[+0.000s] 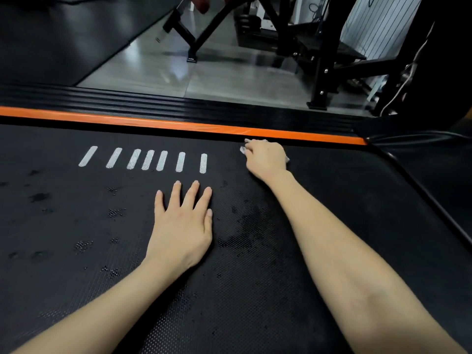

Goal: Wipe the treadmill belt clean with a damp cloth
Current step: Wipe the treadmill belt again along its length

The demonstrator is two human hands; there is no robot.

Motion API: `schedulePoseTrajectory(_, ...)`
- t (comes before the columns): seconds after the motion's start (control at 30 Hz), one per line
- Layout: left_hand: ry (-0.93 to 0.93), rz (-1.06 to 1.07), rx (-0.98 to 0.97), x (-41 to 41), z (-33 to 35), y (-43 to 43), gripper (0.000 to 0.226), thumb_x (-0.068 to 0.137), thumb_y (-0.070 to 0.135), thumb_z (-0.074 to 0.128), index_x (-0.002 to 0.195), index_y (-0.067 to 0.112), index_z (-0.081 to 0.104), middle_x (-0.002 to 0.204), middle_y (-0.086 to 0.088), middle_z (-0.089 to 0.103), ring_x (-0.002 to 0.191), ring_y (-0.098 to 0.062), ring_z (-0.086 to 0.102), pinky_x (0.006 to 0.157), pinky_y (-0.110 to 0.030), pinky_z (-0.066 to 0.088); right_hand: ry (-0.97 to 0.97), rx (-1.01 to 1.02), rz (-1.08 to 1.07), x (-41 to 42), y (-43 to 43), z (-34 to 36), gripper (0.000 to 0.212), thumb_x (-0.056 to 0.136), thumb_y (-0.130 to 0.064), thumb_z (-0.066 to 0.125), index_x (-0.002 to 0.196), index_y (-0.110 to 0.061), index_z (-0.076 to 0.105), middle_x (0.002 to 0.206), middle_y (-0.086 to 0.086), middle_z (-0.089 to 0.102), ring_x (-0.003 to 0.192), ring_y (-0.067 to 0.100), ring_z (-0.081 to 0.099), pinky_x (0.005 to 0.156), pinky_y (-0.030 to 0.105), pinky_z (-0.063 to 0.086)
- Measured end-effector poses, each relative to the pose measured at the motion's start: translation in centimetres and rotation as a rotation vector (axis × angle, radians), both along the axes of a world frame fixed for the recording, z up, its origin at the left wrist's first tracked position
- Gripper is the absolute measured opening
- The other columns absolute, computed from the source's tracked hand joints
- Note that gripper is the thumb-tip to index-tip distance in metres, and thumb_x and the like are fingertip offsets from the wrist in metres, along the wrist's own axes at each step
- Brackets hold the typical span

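Note:
The black textured treadmill belt (76, 226) fills the lower view, with a row of several white dashes (143, 159) near its far side and damp dark patches (250, 226) around the middle. My left hand (184, 226) lies flat on the belt, palm down, fingers spread, holding nothing. My right hand (267, 159) reaches to the belt's far edge and presses a small white cloth (244, 146) against the belt; only bits of the cloth show at the fingertips and beside the hand.
An orange stripe (127, 120) and a ribbed black side rail (127, 100) border the belt's far side. Beyond lie a grey floor (166, 70) and black metal gym frames (321, 80). The belt's right edge (421, 190) runs diagonally.

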State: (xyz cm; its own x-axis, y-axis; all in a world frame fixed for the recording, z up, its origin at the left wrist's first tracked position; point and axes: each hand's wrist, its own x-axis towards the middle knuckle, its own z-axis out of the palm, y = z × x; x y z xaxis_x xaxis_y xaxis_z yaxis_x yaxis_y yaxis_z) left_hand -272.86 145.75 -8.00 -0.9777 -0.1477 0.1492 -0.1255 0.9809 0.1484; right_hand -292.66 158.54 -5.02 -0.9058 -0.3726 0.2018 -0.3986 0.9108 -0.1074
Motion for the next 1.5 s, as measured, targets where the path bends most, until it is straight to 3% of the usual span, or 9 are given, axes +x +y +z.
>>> schedulePoseTrajectory(0.2,-0.030,0.030,0.014,0.1,0.3,0.2,0.077,0.081,0.053,-0.010,0.149,0.031,0.018,0.158,0.004,0.016,0.145,-0.026,0.005,0.116,-0.050,0.000,0.048,-0.087,0.293,8.1,2.3,0.5,0.035,0.095,-0.039,0.043,0.117,-0.025,0.065,0.132,-0.014,0.056,0.116,0.017,0.053,0.098,0.031,0.037)
schedulePoseTrajectory(0.33,-0.046,0.021,0.011,0.3,0.3,0.2,0.078,0.080,0.054,-0.011,0.150,0.031,0.015,0.158,0.003,0.013,0.146,-0.026,0.002,0.116,-0.050,-0.001,0.094,-0.007,0.395,11.0,5.1,0.3,0.039,0.089,-0.043,0.051,0.126,-0.031,0.057,0.136,-0.015,0.052,0.092,0.025,0.055,0.075,0.035,0.049)
schedulePoseTrajectory(0.57,-0.038,0.023,0.009,0.2,0.3,0.2,0.076,0.082,0.053,-0.009,0.149,0.031,0.018,0.158,0.003,0.017,0.145,-0.027,0.005,0.116,-0.050,0.001,-0.138,-0.014,-0.111,4.0,4.9,0.2,0.056,0.089,-0.061,0.038,0.136,-0.032,0.047,0.147,-0.005,0.039,0.133,0.030,0.029,0.109,0.050,0.021)
schedulePoseTrajectory(0.83,-0.041,0.025,0.007,0.1,0.5,0.2,0.054,0.098,0.043,0.017,0.150,0.028,0.018,0.158,0.000,0.015,0.145,-0.028,0.004,0.116,-0.052,0.001,-0.003,-0.208,0.276,15.2,5.9,0.9,0.023,0.084,-0.030,0.061,0.102,-0.018,0.067,0.108,-0.003,0.065,0.101,0.019,0.053,0.082,0.033,0.047)
schedulePoseTrajectory(0.97,-0.054,0.021,0.010,0.1,0.4,0.1,0.053,0.099,0.042,0.018,0.150,0.027,0.018,0.158,0.000,0.015,0.145,-0.029,0.004,0.115,-0.052,0.000,-0.077,-0.255,0.528,26.1,9.5,0.1,0.034,0.081,-0.024,0.062,0.114,-0.015,0.065,0.124,-0.002,0.062,0.122,0.020,0.050,0.107,0.031,0.034)
schedulePoseTrajectory(1.07,-0.075,0.006,0.035,0.1,0.6,0.0,0.052,0.100,0.040,0.019,0.150,0.027,0.018,0.158,0.000,0.014,0.145,-0.029,0.003,0.116,-0.052,-0.002,-0.059,-0.197,0.587,27.0,10.3,0.2,0.039,0.083,-0.028,0.060,0.120,-0.015,0.063,0.128,0.000,0.060,0.127,0.020,0.047,0.109,0.035,0.034)
schedulePoseTrajectory(1.2,0.005,0.008,0.247,1.0,1.3,-0.4,0.045,0.101,0.030,0.031,0.145,0.023,0.035,0.155,-0.003,0.025,0.145,-0.027,0.012,0.117,-0.046,0.002,0.080,-0.186,0.373,20.8,5.0,1.3,0.029,0.074,-0.024,0.063,0.100,-0.013,0.071,0.101,0.002,0.068,0.095,0.021,0.058,0.078,0.025,0.048)
schedulePoseTrajectory(1.3,0.042,0.088,0.317,5.3,1.4,-0.3,0.046,0.099,0.035,0.031,0.141,0.019,0.042,0.153,-0.008,0.030,0.143,-0.031,0.018,0.116,-0.047,0.006,-0.037,-0.170,0.160,17.3,2.6,0.6,0.030,0.081,-0.024,0.061,0.109,-0.015,0.067,0.112,0.002,0.065,0.105,0.026,0.056,0.091,0.037,0.044)
schedulePoseTrajectory(1.5,-0.078,0.055,0.141,14.6,0.9,-1.2,0.068,0.089,0.053,0.007,0.144,0.026,0.037,0.154,-0.002,0.027,0.145,-0.026,0.015,0.113,-0.055,0.000,-0.089,-0.090,0.177,17.1,2.9,-0.7,0.063,0.080,-0.067,0.036,0.121,-0.027,0.062,0.133,-0.006,0.055,0.124,0.019,0.047,0.108,0.046,0.028)
